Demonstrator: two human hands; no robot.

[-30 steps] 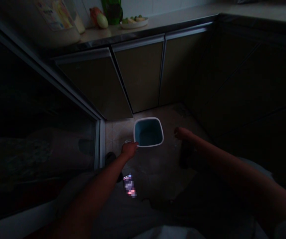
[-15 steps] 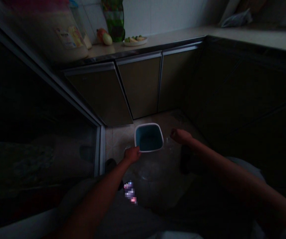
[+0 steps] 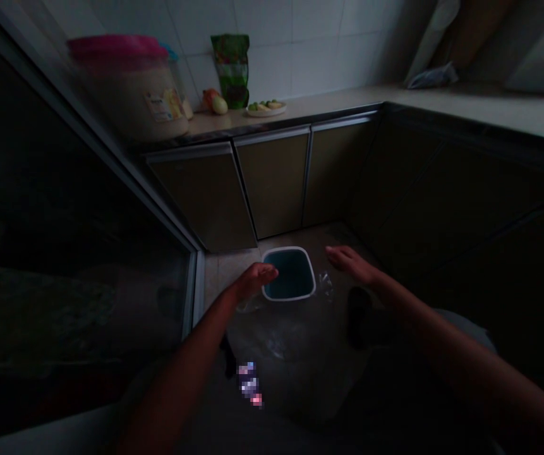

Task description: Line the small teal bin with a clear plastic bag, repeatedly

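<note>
A squarish teal bin (image 3: 295, 293) with a white rim stands on the floor in front of the cabinets. My left hand (image 3: 255, 278) hovers at its left rim, fingers stretched out over the opening, and I see nothing held. To the right of the bin, my right hand (image 3: 347, 260) is in the air, apart from the rim, its fingers extended and without a visible object. Crumpled clear plastic (image 3: 326, 285) shows beside the bin's right side, and more see-through film spreads on the floor in front of it. Dim light hides finger detail.
Low cabinets (image 3: 276, 183) line the far side and the right. On the counter stand a large pink-lidded container (image 3: 129, 95), a green pouch (image 3: 232, 72), onions (image 3: 217, 103) and a plate of food (image 3: 266, 112). A sliding glass door frame (image 3: 196, 272) borders the left.
My left hand has let go of the bin's rim and risen with fingers extended. My right hand has uncurled from a fist beside the bin. The view has tilted up, showing more counter.
</note>
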